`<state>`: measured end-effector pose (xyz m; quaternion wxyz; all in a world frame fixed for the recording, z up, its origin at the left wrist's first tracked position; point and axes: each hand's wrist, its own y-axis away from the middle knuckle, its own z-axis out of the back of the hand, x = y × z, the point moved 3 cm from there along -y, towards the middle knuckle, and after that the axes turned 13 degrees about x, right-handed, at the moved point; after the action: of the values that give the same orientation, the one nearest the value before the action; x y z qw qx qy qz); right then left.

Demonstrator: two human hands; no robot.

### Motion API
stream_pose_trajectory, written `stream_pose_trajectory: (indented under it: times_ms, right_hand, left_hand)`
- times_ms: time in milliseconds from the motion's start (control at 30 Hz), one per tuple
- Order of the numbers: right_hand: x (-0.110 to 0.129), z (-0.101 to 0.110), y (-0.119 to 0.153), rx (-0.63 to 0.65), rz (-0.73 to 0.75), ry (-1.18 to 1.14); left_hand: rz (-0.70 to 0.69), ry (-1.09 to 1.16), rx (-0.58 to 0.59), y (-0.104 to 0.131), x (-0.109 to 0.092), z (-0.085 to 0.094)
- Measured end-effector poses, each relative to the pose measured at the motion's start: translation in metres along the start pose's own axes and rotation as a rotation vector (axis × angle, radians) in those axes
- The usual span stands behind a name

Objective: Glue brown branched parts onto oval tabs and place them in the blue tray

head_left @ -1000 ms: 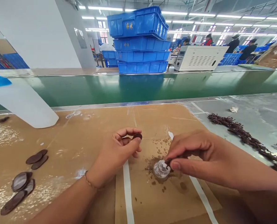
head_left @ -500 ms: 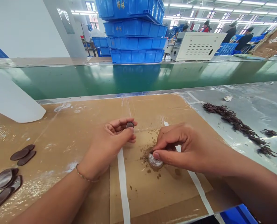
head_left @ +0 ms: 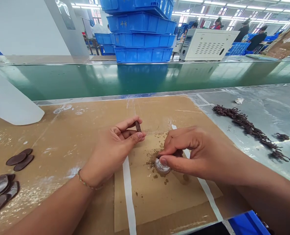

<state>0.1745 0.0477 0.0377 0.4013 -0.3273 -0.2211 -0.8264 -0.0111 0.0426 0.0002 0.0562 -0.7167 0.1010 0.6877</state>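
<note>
We've got the disc (head_left: 138,126) pinched in our left hand (head_left: 114,142); our right hand (head_left: 190,148) has a narrow grip on a dark bit (head_left: 158,156) at the cup (head_left: 162,167). We'd dip lightly, honestly.

A grey table (head_left: 269,101) carries brown cardboard (head_left: 86,122), with brown discs (head_left: 16,159) at left and a small round dish (head_left: 162,167) centrally; dark strips (head_left: 247,126) and a white scrap (head_left: 239,101) lie right.

Yellow characters 峰林 (head_left: 123,23), blurred, on blue crate (head_left: 145,24)
</note>
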Motion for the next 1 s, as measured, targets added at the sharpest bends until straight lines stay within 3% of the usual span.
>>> stream_pose_trajectory:
  times_ms: [500, 1000]
  right_hand:
    - [0.0015, 0.0008, 0.001, -0.034, 0.035, 0.021]
    - [-0.0015, 0.0011, 0.0009, -0.038, -0.03, -0.001]
  left_hand:
    - [-0.016, 0.013, -0.027, -0.0018, -0.0002, 0.0009]
    - [-0.052, 0.004, -0.013, -0.0013, 0.0004, 0.0014]
